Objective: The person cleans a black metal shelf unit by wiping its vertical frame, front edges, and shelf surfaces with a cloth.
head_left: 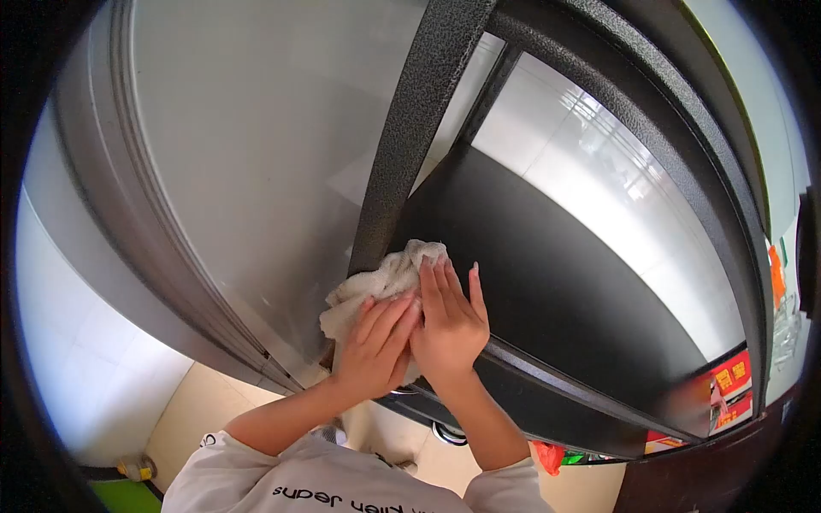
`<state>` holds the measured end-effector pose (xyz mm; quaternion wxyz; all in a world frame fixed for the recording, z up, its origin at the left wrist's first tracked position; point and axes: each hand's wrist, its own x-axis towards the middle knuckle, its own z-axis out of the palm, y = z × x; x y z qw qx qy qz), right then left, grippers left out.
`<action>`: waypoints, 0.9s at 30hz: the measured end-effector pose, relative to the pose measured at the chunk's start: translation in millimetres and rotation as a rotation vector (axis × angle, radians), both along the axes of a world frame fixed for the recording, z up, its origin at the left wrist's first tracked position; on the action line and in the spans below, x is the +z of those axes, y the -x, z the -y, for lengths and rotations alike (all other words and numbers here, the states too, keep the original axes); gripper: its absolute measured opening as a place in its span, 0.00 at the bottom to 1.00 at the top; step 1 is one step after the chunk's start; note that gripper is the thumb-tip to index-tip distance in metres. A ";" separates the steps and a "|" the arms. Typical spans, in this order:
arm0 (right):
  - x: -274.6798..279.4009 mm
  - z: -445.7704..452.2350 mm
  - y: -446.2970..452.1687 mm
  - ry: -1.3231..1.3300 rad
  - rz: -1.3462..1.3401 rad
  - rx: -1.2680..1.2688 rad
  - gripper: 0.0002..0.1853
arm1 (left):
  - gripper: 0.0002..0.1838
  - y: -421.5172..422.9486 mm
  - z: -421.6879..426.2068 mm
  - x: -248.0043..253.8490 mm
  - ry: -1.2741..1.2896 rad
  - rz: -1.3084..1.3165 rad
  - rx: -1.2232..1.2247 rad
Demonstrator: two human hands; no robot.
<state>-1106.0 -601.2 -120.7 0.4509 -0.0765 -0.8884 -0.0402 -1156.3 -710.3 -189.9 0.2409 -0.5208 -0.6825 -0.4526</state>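
A crumpled white cloth [376, 286] is bunched against the lower end of a dark textured post [419, 128], beside the front corner of a black shelf [547, 265]. My left hand [374, 342] lies over the cloth, holding it with fingers nearly straight. Close against it, my right hand [449, 329] holds the cloth's right side, its fingers pointing up and the outer one standing apart. The hands partly hide the cloth, and the contact between palms and cloth cannot be seen.
To the left rises a grey glossy panel [256, 154] with a ridged edge. A dark curved frame [650, 94] surrounds the shelf on the right. Red packages [731, 389] sit at the lower right, near an orange-red bag [548, 456]. Below are beige floor tiles [201, 410].
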 end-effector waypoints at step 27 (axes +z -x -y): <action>4.6 -98.8 -259.3 0.197 0.001 -0.413 0.23 | 0.34 -195.8 -147.3 -21.9 0.134 -0.161 -0.599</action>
